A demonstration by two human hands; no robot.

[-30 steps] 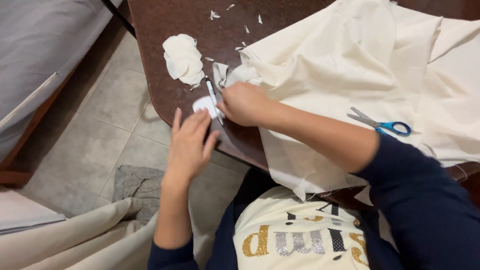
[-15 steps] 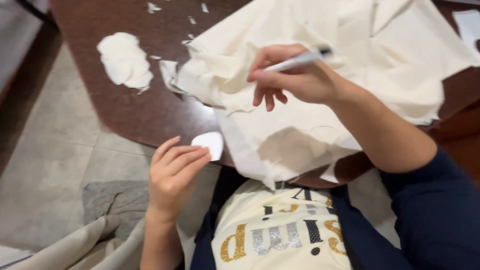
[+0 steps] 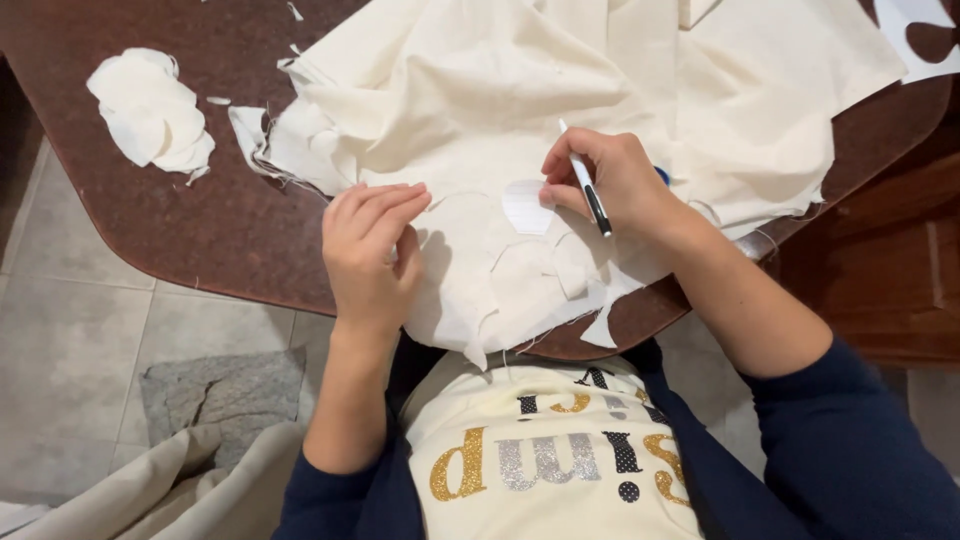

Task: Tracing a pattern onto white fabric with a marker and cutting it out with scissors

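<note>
Cloth (image 3: 520, 90) cut off by top edge. White scrap (image 3: 915, 35) cropped at top-right corner. Blue item (image 3: 662, 175) mostly hidden behind right hand (image 3: 615, 180), can't ID. Pen (image 3: 590, 190) tip hidden. Beige fabric (image 3: 150, 495) runs off bottom-left.

A home sewing spot: cream fabric (image 3: 560, 110) over a brown table (image 3: 230, 210), tiled floor (image 3: 70, 350).
</note>
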